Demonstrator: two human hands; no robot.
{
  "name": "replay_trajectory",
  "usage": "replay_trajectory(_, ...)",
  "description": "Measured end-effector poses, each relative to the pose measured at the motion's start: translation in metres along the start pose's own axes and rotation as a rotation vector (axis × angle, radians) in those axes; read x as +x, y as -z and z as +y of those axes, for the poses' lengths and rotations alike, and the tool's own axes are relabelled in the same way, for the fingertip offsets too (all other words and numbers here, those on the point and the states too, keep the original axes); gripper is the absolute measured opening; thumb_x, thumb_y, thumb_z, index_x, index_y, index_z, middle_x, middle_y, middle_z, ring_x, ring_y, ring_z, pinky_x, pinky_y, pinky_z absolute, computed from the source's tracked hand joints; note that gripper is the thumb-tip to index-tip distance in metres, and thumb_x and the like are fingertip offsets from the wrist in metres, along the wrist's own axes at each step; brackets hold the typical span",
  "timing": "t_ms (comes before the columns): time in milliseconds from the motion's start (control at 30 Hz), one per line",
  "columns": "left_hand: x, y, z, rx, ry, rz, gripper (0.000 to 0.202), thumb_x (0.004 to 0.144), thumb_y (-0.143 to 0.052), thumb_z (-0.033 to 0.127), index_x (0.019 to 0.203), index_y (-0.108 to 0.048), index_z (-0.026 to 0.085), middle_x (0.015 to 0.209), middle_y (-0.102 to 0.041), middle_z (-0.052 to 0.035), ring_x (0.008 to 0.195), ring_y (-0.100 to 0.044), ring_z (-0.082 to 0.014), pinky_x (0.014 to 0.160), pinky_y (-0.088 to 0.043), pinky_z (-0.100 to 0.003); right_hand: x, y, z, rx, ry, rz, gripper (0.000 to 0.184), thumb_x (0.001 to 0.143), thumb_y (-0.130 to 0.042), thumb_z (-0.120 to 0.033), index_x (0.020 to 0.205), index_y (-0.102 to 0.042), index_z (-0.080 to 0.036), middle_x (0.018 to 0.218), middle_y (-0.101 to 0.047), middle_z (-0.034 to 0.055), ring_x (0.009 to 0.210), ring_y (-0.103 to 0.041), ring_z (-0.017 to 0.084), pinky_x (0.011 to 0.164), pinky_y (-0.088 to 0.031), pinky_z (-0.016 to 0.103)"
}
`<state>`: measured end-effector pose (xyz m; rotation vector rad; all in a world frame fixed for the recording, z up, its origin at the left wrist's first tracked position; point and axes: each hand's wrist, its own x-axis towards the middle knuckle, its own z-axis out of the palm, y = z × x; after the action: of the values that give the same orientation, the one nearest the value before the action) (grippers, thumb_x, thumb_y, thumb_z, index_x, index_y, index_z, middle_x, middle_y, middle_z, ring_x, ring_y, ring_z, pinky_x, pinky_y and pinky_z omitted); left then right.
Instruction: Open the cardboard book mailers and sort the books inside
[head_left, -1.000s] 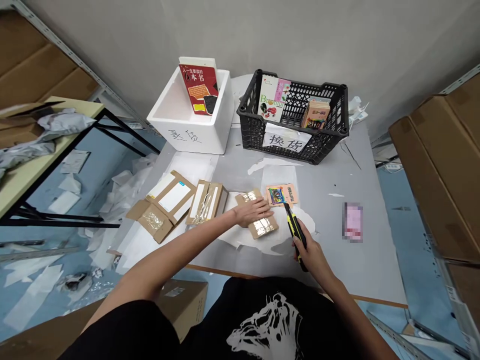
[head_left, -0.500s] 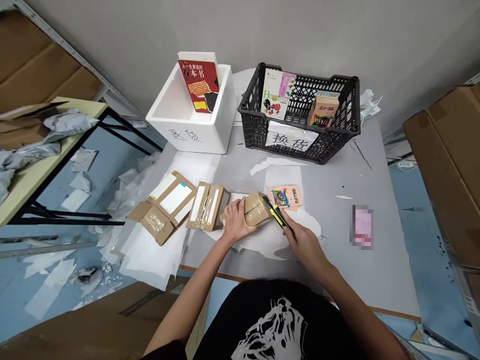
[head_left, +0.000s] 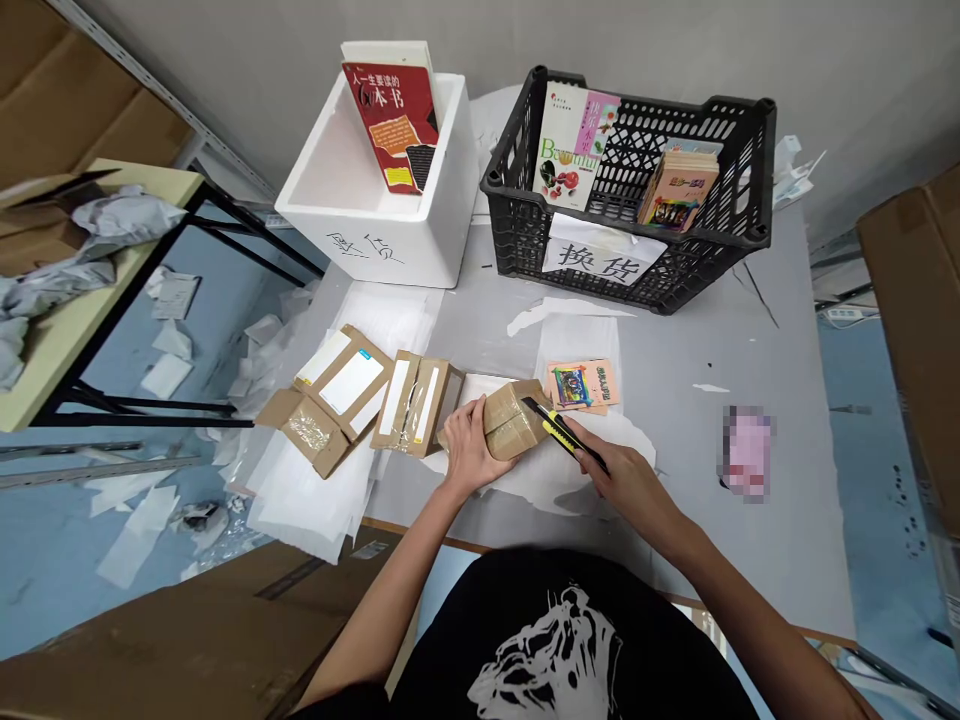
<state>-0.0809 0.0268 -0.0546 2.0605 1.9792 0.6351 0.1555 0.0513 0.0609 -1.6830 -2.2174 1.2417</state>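
Observation:
My left hand [head_left: 474, 447] grips the left end of a small taped cardboard box [head_left: 516, 420] on the table. In my right hand [head_left: 619, 480] is a yellow and black utility knife [head_left: 564, 432]. Its blade tip is at the right end of the box's top; whether it touches the tape I cannot tell. Just behind the knife lie small pink booklets [head_left: 583, 386] with a colourful cover. Left of my left hand stands another taped cardboard box [head_left: 416, 403] with white labels. Farther left is an opened, flattened-looking carton [head_left: 336, 402].
A white foam box [head_left: 390, 235] holding a red book [head_left: 396, 125] stands at the back left. Beside it is a black plastic crate [head_left: 517, 235] with books and a paper sign. A blurred pink item [head_left: 746, 452] lies at the right. A side table [head_left: 161, 200] holds grey packages.
The camera view has shifted, so the crate and foam box sit higher in the picture. The knife tip has moved slightly along the held box, which stays in my left hand.

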Motion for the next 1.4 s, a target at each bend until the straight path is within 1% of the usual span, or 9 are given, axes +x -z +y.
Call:
replay_trajectory(167,0.0,0.0,0.0,-0.001,-0.017,0.024,0.109,0.055,-0.068,0.059,0.142,-0.019,0.017,0.121,-0.045,-0.0164,0.112,-0.043,-0.0335,0.094,-0.033,-0.047,0.008,0.003,-0.003,0.021,-0.018,-0.054,0.048,0.091,-0.035,-0.029,0.139,-0.041,-0.028,0.067,-0.063,-0.0023,0.048,-0.053,0.013,0.054,-0.043,0.024)
replay_trajectory(333,0.001,0.0,0.0,0.011,-0.023,0.024,0.111,0.055,-0.068,0.06,0.143,-0.017,0.018,0.119,-0.045,-0.0159,0.111,-0.043,-0.0335,0.092,-0.033,-0.046,0.013,0.003,0.005,0.095,0.013,-0.075,0.048,0.092,-0.035,-0.03,0.139,-0.039,-0.03,0.065,-0.057,-0.0035,0.047,-0.05,0.011,0.052,-0.043,0.023)
replay_trajectory(433,0.0,0.0,-0.001,0.014,-0.025,0.015,0.111,0.056,-0.066,0.061,0.144,-0.015,0.018,0.12,-0.044,-0.0159,0.11,-0.043,-0.0334,0.092,-0.033,-0.046,0.015,0.003,0.01,0.151,0.012,-0.116,0.049,0.092,-0.036,-0.03,0.14,-0.037,-0.032,0.063,-0.054,-0.005,0.044,-0.048,0.009,0.052,-0.043,0.022)
replay_trajectory(600,0.0,0.0,-0.001,0.027,-0.047,0.018,0.11,0.059,-0.064,0.063,0.145,-0.013,0.018,0.122,-0.044,-0.0165,0.11,-0.043,-0.0334,0.091,-0.032,-0.046,0.02,0.007,0.013,0.265,-0.03,-0.195,0.049,0.092,-0.036,-0.032,0.141,-0.035,-0.031,0.066,-0.054,-0.0055,0.04,-0.047,0.006,0.05,-0.044,0.021)
replay_trajectory(733,0.001,0.001,0.001,0.03,-0.05,0.024,0.109,0.059,-0.064,0.062,0.145,-0.013,0.018,0.121,-0.045,-0.0162,0.11,-0.043,-0.0328,0.091,-0.032,-0.045,0.021,0.012,0.012,0.29,-0.025,-0.233,0.049,0.092,-0.035,-0.033,0.141,-0.035,-0.032,0.066,-0.053,-0.0062,0.038,-0.047,0.005,0.048,-0.044,0.02)
replay_trajectory(967,0.001,0.001,0.001,0.021,-0.004,-0.02,0.109,0.057,-0.065,0.06,0.145,-0.015,0.02,0.122,-0.045,-0.0158,0.11,-0.043,-0.0339,0.091,-0.031,-0.046,0.018,0.017,0.017,0.209,0.02,-0.241,0.048,0.093,-0.035,-0.031,0.141,-0.035,-0.029,0.061,-0.051,-0.007,0.038,-0.046,0.006,0.049,-0.043,0.02)
replay_trajectory(1067,0.001,0.001,0.0,0.013,-0.003,-0.014,0.109,0.057,-0.066,0.059,0.145,-0.016,0.019,0.122,-0.046,-0.0157,0.11,-0.043,-0.0336,0.091,-0.031,-0.046,0.015,0.018,0.017,0.155,0.04,-0.242,0.048,0.093,-0.035,-0.03,0.141,-0.035,-0.029,0.059,-0.051,-0.0064,0.041,-0.046,0.008,0.05,-0.042,0.021)
replay_trajectory(1267,0.0,0.001,-0.001,0.003,-0.04,0.019,0.108,0.058,-0.065,0.061,0.145,-0.016,0.018,0.121,-0.046,-0.0161,0.11,-0.043,-0.0324,0.092,-0.032,-0.045,0.005,0.019,0.014,0.05,0.09,-0.221,0.048,0.094,-0.034,-0.032,0.142,-0.035,-0.029,0.065,-0.058,-0.0035,0.048,-0.051,0.01,0.054,-0.042,0.023)
replay_trajectory(1400,0.0,0.001,-0.001,0.009,-0.06,0.019,0.106,0.058,-0.066,0.059,0.144,-0.019,0.018,0.121,-0.045,-0.0163,0.109,-0.043,-0.0322,0.092,-0.032,-0.045,-0.002,0.019,0.013,-0.023,0.12,-0.175,0.047,0.094,-0.034,-0.031,0.14,-0.037,-0.028,0.075,-0.065,0.0005,0.06,-0.057,0.014,0.061,-0.045,0.026)
